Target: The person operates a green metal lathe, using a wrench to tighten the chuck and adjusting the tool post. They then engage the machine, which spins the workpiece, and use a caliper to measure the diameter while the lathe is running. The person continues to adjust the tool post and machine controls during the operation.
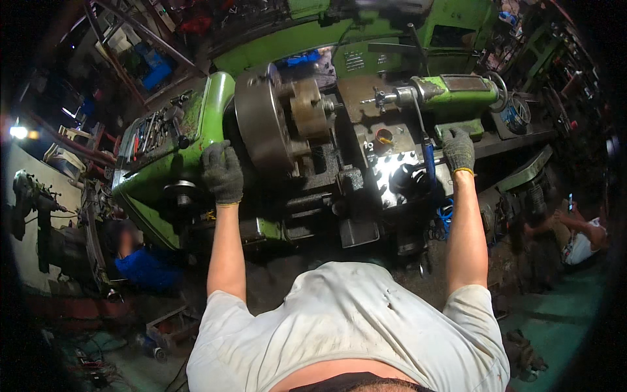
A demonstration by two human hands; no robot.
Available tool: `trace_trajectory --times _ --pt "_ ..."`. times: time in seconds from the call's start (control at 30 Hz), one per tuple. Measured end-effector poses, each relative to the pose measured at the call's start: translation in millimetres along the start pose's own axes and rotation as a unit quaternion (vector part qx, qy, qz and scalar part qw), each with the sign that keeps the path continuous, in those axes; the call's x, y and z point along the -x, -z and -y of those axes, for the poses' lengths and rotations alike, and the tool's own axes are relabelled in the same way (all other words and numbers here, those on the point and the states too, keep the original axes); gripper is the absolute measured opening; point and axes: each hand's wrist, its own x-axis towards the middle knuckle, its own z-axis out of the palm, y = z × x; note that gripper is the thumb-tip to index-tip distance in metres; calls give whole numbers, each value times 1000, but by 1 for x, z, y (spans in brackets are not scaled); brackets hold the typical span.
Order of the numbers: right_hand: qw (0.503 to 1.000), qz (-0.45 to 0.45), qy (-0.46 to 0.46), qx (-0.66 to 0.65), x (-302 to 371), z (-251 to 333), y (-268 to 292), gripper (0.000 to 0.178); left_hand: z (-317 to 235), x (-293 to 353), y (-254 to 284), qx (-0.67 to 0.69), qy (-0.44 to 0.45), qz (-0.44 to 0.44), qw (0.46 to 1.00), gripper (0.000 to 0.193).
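Note:
A dark grey work glove covers my left hand [223, 172], which rests against the front of the green lathe headstock [218, 98], its fingers apart and holding nothing I can see. Just right of it, the large round chuck [260, 121] carries a brownish round workpiece [309, 108]; both look smeared, as if turning. My right hand [458, 151], in a matching glove with a yellow cuff, lies with fingers spread at the foot of the green tailstock [457, 91]. Close to its left stands a lever with a blue grip [428, 160]. A drill chuck [385, 98] points from the tailstock toward the workpiece.
Hand tools [153, 134] lie on the headstock top. A small cup [384, 136] sits on the carriage beside a brightly lit tool post [406, 179]. One person in blue [147, 266] is low at the left; another in white [583, 242] is at the right.

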Motion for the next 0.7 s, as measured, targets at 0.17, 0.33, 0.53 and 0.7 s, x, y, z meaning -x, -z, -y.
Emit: trace_trajectory --times 0.17,0.33,0.53,0.7 --pt "999 22 -21 -17 0 2 -2 44 17 -39 -17 -93 -47 58 993 16" --pt "998 -15 31 -60 0 -16 -16 42 49 -62 -37 -262 -47 207 942 23" --pt "739 205 -205 -608 7 -8 6 29 58 -94 -41 -364 3 317 876 27" --pt "855 90 -151 -487 -20 -98 -35 18 57 -101 -39 -325 -101 251 906 27"
